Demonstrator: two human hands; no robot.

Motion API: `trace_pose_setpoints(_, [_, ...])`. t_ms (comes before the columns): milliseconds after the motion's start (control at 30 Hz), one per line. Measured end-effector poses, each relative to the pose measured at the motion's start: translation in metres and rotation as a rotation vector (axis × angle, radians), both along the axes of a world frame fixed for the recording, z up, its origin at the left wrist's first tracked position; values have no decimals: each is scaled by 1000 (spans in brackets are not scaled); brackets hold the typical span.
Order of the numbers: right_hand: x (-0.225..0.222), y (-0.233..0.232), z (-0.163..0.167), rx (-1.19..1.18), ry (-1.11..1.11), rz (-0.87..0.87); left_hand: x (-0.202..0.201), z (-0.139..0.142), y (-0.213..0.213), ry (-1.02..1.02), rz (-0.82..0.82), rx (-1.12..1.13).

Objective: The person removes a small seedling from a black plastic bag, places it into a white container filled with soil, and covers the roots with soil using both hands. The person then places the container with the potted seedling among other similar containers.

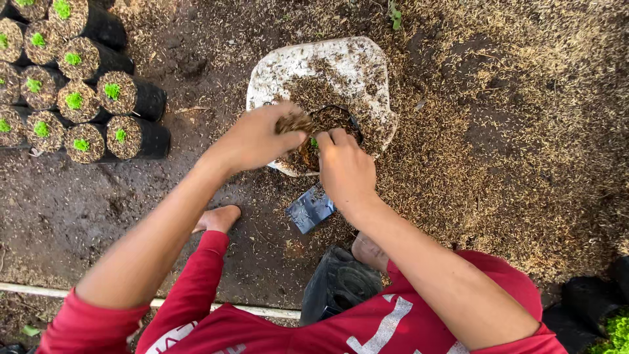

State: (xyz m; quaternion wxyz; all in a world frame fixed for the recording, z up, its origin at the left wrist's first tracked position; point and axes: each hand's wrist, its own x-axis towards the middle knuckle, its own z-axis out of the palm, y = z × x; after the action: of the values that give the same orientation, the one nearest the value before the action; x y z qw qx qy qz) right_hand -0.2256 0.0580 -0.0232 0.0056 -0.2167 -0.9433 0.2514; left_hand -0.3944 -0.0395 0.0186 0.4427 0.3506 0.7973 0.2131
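Over bare, husk-strewn ground, your head camera looked straight down as you crouched in red clothing, both arms stretched forward. Your left hand (pixel 257 139) had its fingers curled closed around a clump of dry husk mix (pixel 294 122), held just above the open mouth of a small black grow bag (pixel 331 128). Your right hand (pixel 343 169) pinched the bag's near rim between thumb and fingertips, fingers bent tight on the plastic. A speck of green seedling (pixel 314 142) showed between your two hands, inside the bag. The bag sat at the near edge of a white sack (pixel 357 62) heaped with the same husk mix, which lay at the middle of the ground. Just beside your right wrist, on the soil, lay a small dark foil packet (pixel 310 209). At the ground's far left corner stood a cluster of filled black bags (pixel 82 101), each topped with a green sprout. Your bare left foot (pixel 218 218) rested on the dirt below your left forearm.
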Motion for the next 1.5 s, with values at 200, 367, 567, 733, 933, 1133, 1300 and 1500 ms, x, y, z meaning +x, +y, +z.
trace_pose_setpoints(200, [8, -4, -8, 67, -34, 32, 3, -13, 70, 306, -464, 155])
trace_pose_setpoints(367, [11, -3, -7, 48, -25, 25, 13, -1, 87, 342, -476, -28])
trace_pose_setpoints(567, [10, -2, -4, 40, 10, 6, 18, -17, 90, 385, -374, -127])
trace_pose_setpoints(733, [6, 0, -2, 20, -111, 10, 16, -53, 84, 432, -499, 150])
trace_pose_setpoints(933, [-5, 15, 30, -156, -222, -15, -4, -44, 70, 361, -502, 179])
trace_pose_setpoints(1133, [-6, 39, 52, -29, -36, 51, -11, -24, 40, 318, -425, 181])
trace_pose_setpoints(1300, [1, 31, 41, 86, -77, 1, 0, -32, 27, 354, -431, 220])
trace_pose_setpoints(1500, [0, 28, 30, 181, -156, 25, 6, -47, 22, 465, -486, 172])
